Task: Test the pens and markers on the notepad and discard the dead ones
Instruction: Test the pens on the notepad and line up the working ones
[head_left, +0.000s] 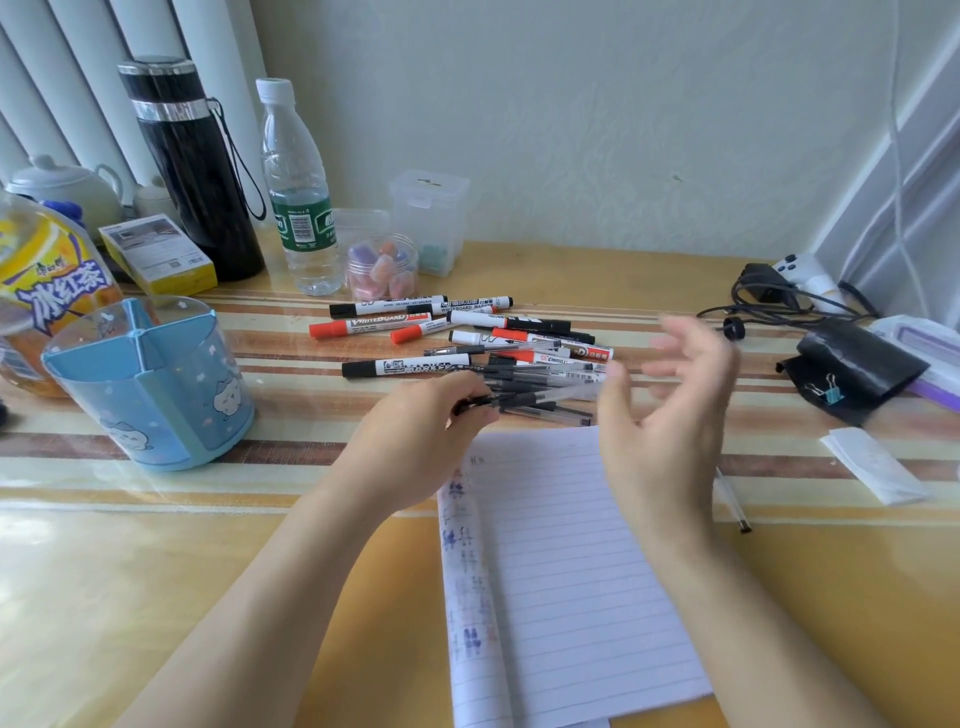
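A black gel pen (522, 399) is pinched in the left hand (415, 441), the right hand (670, 415) is held slack and empty beside it, so it's probably best lifted clear of the pile (467, 332) just beyond, then scribbled on the notepad (561, 571) just below the grip.

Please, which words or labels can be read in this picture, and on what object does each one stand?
"WHITEBOARD": red-capped marker
"WHITEBOARD MARKER": black-capped marker
"MARKER": nearer black marker
"冰红茶": yellow drink bottle
Too small to read: water bottle label, yellow box
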